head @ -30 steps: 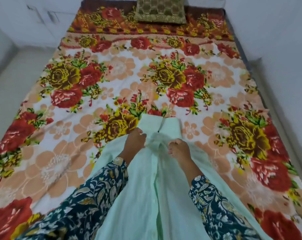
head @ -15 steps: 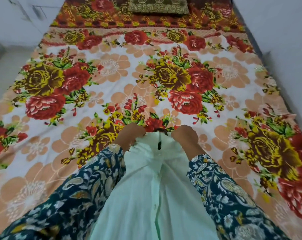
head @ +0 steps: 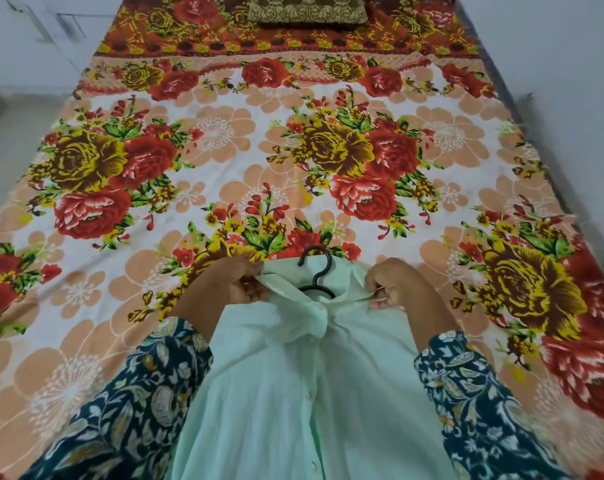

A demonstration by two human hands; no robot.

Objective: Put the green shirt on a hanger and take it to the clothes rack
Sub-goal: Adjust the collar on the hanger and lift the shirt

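- The pale mint-green button-front cotton shirt [head: 304, 393] lies lengthwise on the bed with its floral-printed sheet [head: 224, 133], collar end away from the person
- A black plastic hanger [head: 316, 271] sits inside the neck; only its hook and the top of its bar show above the collar
- The left hand [head: 224, 292] has its fingers [head: 250, 289] pinching the left collar flap; the right hand [head: 397, 289] pinches the right collar edge, fingers pressed together on the cloth
- Risk: the fabric is bunched below the collar, so a hanger arm may not sit in its shoulder, and the shirt could slide off one side when lifted
- Risk: pulling the collar unevenly could tip the hanger inside the neck
- Risk: no clothes rack is in view; carrying by the cloth, not the hook, may let the hanger drop out
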